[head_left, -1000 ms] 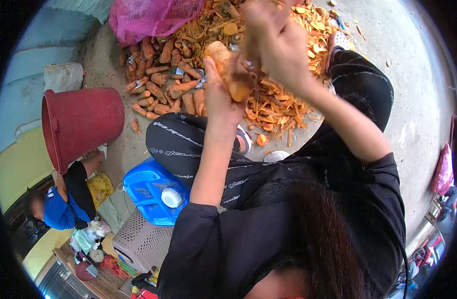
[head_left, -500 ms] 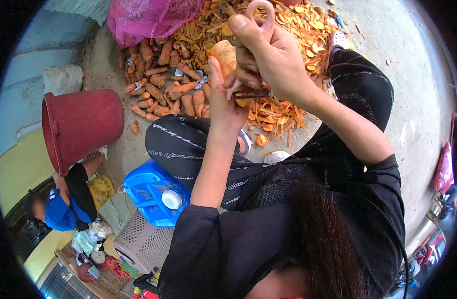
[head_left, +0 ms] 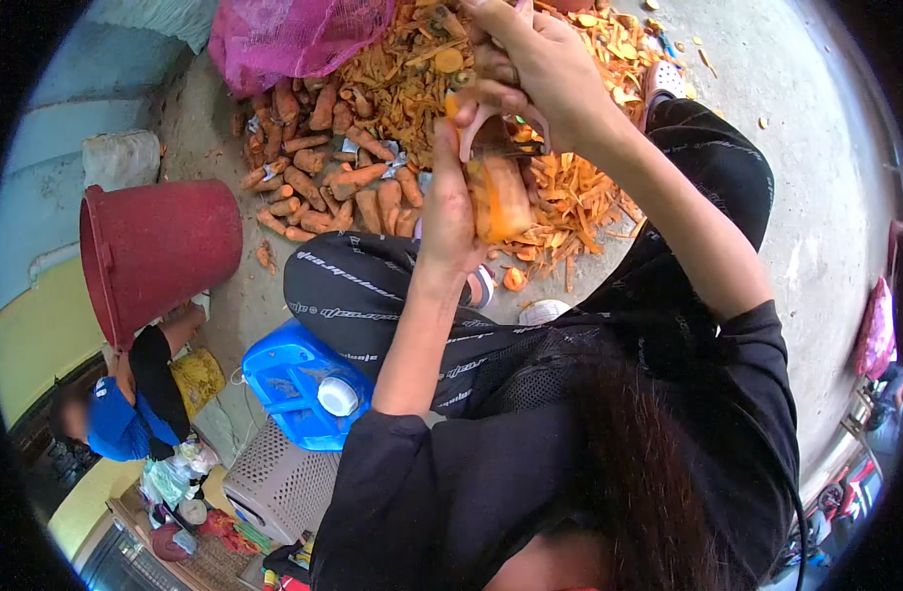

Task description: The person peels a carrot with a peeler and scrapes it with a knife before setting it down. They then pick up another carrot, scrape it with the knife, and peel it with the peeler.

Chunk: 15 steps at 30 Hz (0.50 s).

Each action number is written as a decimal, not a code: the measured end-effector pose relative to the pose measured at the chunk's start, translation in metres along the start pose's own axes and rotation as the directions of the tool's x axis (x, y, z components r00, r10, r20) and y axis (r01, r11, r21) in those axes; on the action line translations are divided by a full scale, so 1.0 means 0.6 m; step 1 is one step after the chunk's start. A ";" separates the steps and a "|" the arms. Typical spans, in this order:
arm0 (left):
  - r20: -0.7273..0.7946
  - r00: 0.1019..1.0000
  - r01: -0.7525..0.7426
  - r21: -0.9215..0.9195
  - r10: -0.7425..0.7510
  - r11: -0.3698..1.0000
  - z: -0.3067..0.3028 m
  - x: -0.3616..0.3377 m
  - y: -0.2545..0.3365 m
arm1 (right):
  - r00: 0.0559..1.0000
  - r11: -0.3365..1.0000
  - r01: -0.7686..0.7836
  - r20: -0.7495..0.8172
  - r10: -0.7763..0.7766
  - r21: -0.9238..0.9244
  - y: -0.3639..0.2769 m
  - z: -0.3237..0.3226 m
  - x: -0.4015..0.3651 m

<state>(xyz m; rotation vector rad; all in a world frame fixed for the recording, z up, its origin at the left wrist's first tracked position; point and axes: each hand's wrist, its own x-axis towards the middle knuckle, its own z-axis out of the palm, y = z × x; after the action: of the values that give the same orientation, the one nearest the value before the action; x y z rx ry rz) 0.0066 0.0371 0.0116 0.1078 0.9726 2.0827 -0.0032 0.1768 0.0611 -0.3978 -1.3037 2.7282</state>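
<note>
My left hand point(head_left: 450, 212) is closed around a thick carrot point(head_left: 509, 202), its orange flesh bare at the near end. A strip of orange peel hangs along the carrot's side. My right hand point(head_left: 540, 74) grips a pale pink peeler point(head_left: 468, 143) by its handle, with the forked head lying across the carrot. The blade itself is blurred. Beyond my hands lies a pile of unpeeled carrots point(head_left: 368, 209), and to its right a heap of orange peelings point(head_left: 575, 197) covers the floor.
A pink mesh bag point(head_left: 294, 44) sits behind the carrots. A red bucket point(head_left: 166, 251) lies tipped at the left, near another person point(head_left: 127, 414) in blue. By my left leg are a blue jerrycan point(head_left: 299, 379) and a grey perforated crate point(head_left: 284, 483).
The peeler has moved up along the carrot, away from my body. The carrot's near end now shows below the peeler head, with a strip of peel on it.
</note>
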 end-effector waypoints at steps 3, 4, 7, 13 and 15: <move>-0.028 0.983 0.177 -0.153 -0.184 0.972 -0.005 -0.009 -0.012 | 0.966 0.966 0.235 -0.085 -0.244 -0.108 -0.006 -0.027 0.041; 0.012 0.983 0.182 -0.122 -0.182 0.976 0.005 -0.010 -0.011 | 0.935 0.944 0.295 -0.158 -0.317 -0.148 -0.010 -0.037 0.062; 0.107 0.981 0.178 -0.144 -0.164 0.973 0.017 -0.009 -0.006 | 0.783 0.622 0.454 -0.047 -0.620 -0.638 0.003 -0.083 0.106; -0.144 0.989 -0.010 -0.152 -0.013 0.988 -0.020 0.007 0.016 | 0.978 0.470 0.175 0.100 -0.182 -0.865 -0.026 -0.021 0.012; -0.202 0.979 -0.054 -0.144 0.024 0.988 -0.016 0.009 0.021 | 0.991 0.307 0.132 0.118 -0.063 -0.943 -0.016 -0.027 0.004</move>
<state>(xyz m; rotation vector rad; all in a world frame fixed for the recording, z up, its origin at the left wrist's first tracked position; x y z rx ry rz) -0.0085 0.0303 0.0117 -0.1636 0.9344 2.2270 -0.0013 0.1954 0.0585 -0.2508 -2.7530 1.4834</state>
